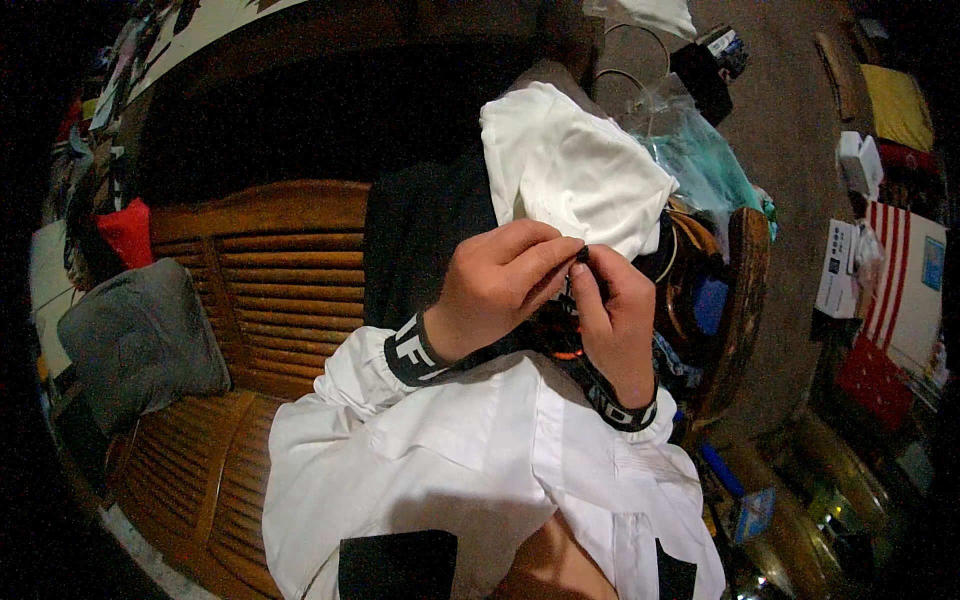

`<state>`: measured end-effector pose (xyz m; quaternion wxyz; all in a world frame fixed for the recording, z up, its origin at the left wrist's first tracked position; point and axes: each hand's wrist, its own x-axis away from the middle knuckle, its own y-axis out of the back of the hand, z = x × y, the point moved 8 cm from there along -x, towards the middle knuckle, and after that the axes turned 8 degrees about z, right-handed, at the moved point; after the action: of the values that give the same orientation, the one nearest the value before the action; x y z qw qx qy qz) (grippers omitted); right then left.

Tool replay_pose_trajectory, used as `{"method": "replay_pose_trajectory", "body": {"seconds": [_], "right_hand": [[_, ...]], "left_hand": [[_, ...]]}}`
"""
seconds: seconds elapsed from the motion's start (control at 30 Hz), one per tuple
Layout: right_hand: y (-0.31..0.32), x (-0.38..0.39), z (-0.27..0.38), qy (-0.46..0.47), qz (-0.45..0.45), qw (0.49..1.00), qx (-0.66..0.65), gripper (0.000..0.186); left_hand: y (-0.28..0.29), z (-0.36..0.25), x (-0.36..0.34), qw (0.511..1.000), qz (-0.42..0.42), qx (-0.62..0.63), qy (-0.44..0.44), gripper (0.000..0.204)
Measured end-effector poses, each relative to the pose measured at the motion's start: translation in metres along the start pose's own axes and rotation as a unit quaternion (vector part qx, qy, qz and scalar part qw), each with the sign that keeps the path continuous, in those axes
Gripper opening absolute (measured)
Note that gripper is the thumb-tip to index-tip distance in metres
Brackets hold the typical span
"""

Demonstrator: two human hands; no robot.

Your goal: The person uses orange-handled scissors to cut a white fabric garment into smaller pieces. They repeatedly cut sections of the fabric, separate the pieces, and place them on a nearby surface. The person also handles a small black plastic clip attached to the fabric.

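My left hand [497,283] and my right hand [617,310] meet in front of my chest, their fingertips closed in a pinch. Between the fingertips is a small dark thing [583,255], too small to tell its kind. Just beyond my hands a white cloth [570,165] lies bunched in soft folds over dark fabric. Both wrists wear black cuffs with white lettering, below loose white sleeves. Some dark and orange bits show beneath my hands, but what they are cannot be made out.
On my left runs a slatted wooden bench [290,260] with a grey cushion [145,335] and a red cloth [126,232]. To my right are a curved wooden armrest [735,320] and a clear plastic bag [695,150]. White boxes [840,265] stand farther right.
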<state>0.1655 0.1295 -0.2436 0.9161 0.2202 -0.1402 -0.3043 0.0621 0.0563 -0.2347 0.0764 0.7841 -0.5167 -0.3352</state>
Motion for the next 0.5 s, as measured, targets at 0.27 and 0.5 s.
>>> {"method": "replay_pose_trajectory", "body": {"seconds": [0.27,0.5], "right_hand": [[-0.006,0.004,0.005,0.009,-0.002,0.978,0.21,0.011],[-0.015,0.007,0.009,0.042,0.041,0.957,0.285,0.013]], "left_hand": [[-0.013,-0.005,0.0,0.988,0.117,-0.093,-0.041,0.032],[-0.023,0.002,-0.001,0.972,0.212,-0.094,-0.046,0.022]]}}
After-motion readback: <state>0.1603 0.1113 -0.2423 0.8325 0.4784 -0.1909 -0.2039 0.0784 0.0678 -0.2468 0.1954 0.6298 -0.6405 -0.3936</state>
